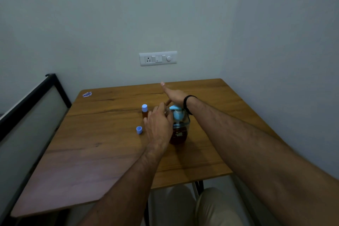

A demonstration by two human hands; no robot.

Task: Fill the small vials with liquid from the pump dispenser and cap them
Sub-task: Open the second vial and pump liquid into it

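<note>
A round clear pump dispenser (pixel 178 133) with dark amber liquid and a light blue pump head stands mid-table. My right hand (pixel 174 94) lies flat on the pump head, fingers straight and pointing left. My left hand (pixel 159 124) is just left of the spout and grips a small clear vial (pixel 166 111), mostly hidden by my fingers. A capped vial (pixel 144 111) with amber liquid and a blue cap stands upright to the left. One loose blue cap (pixel 139 130) lies on the table in front of it.
The wooden table (pixel 110 143) sits in a corner, walls behind and to the right. A small blue sticker (pixel 87 94) is at its far left corner. A black-framed panel (pixel 33 108) stands along the left. My knees show below the near edge.
</note>
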